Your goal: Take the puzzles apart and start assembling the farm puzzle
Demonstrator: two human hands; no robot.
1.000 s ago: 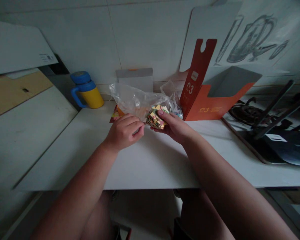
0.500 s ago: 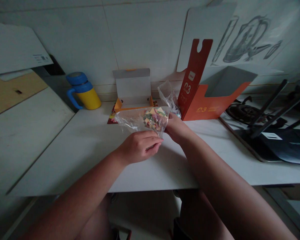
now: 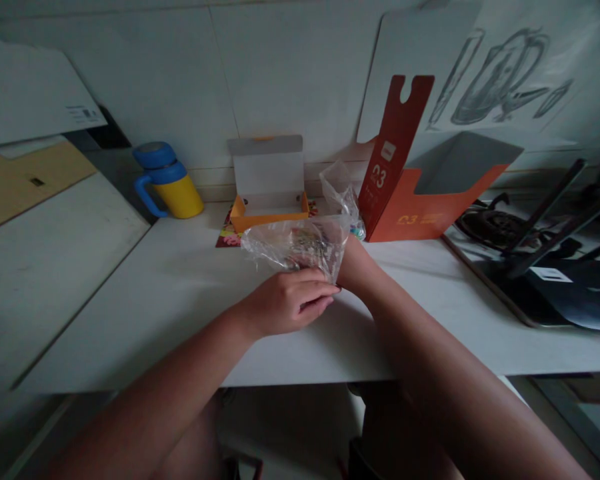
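Note:
My left hand lies on the white table with its fingers curled, pinching the lower edge of a clear plastic bag that has small colourful pieces inside. My right hand is pushed into the bag from the right; only the wrist and heel of the hand show, and the fingers are hidden behind the plastic. Just behind the bag stands a small open orange box with a grey lid flipped up.
A yellow mug with a blue lid stands at the back left. An orange cardboard package marked 03 stands at the back right, a second crumpled clear bag beside it. A black stand on a dark tray fills the right side.
The bag has come down from a raised position to the table in front of the orange box. My right hand has gone inside it, and my left hand has shifted right along the bag's edge.

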